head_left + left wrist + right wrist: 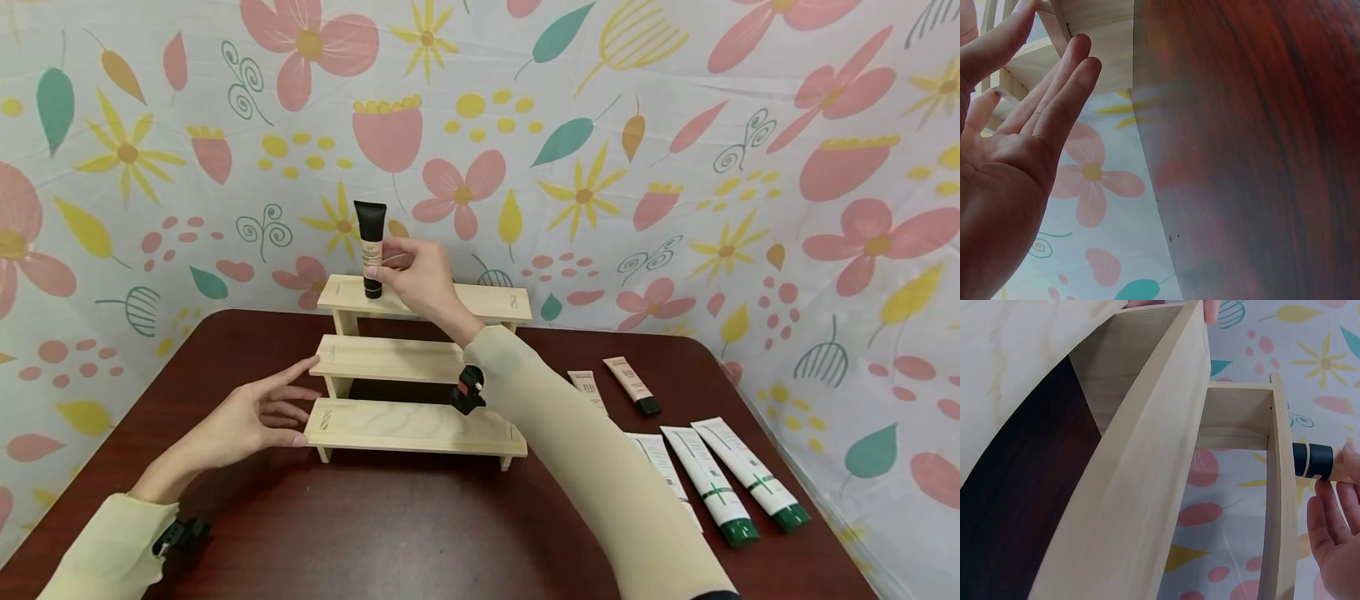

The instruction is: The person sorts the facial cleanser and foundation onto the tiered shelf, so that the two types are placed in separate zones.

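A three-tier light wooden display stand (pixel 412 425) stands on the table. At the left end of its top tier, my right hand (pixel 422 277) pinches a black and beige BB cream tube (pixel 371 237) between thumb and fingers. The tube is upright, its black cap (pixel 1315 461) down against the shelf board in the right wrist view. My left hand (pixel 238 421) is at the left side of the stand, fingers extended, with fingertips right at the ends of the middle and bottom tiers. In the left wrist view its palm (pixel 1004 175) holds nothing.
Right of the stand on the dark wooden table (pixel 360 533) lie two beige BB tubes, one (pixel 632 385) in full view, the other (pixel 587 388) partly behind the right sleeve. Nearer lie three white tubes (pixel 705 475) with green caps. A floral cloth (pixel 600 275) hangs behind.
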The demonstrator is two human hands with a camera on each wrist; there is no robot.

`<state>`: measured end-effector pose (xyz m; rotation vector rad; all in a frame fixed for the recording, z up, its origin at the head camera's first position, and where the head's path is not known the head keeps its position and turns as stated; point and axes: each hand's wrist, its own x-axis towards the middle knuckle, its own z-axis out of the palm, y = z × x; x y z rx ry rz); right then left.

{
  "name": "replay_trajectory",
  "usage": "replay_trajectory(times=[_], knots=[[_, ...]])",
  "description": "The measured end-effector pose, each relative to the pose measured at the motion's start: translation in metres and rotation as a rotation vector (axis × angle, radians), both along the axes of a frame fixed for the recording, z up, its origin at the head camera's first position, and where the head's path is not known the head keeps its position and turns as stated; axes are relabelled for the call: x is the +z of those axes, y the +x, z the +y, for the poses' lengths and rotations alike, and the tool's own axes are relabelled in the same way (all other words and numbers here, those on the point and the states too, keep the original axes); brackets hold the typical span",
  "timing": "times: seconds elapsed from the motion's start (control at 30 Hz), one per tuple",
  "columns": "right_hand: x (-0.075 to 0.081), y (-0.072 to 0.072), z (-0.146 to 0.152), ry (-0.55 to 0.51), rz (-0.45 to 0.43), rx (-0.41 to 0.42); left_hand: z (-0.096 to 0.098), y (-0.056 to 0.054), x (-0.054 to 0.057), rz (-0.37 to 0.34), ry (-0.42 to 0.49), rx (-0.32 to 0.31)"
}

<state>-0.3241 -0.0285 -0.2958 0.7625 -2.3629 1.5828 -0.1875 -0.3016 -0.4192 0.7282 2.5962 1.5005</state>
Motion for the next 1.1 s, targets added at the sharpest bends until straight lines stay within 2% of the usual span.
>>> replay_trajectory(times=[0.2,0.57,0.83,1.1], knots=[[0.0,0.0,-0.005,0.022,0.012,0.018,0.001,0.001,0.0,0.007,0.004,-0.008],[-0.004,-0.002,-0.01,-0.007,0.033,0.017,0.0,0.0,-0.001,0.001,0.002,-0.006],[-0.006,-0.003,-0.014,-0.044,0.033,-0.016,-0.001,0.0,-0.002,-0.005,0.005,-0.009],[-0.006,-0.005,-0.015,-0.042,0.05,0.008,-0.001,0.0,0.0,-0.002,0.0,-0.011]])
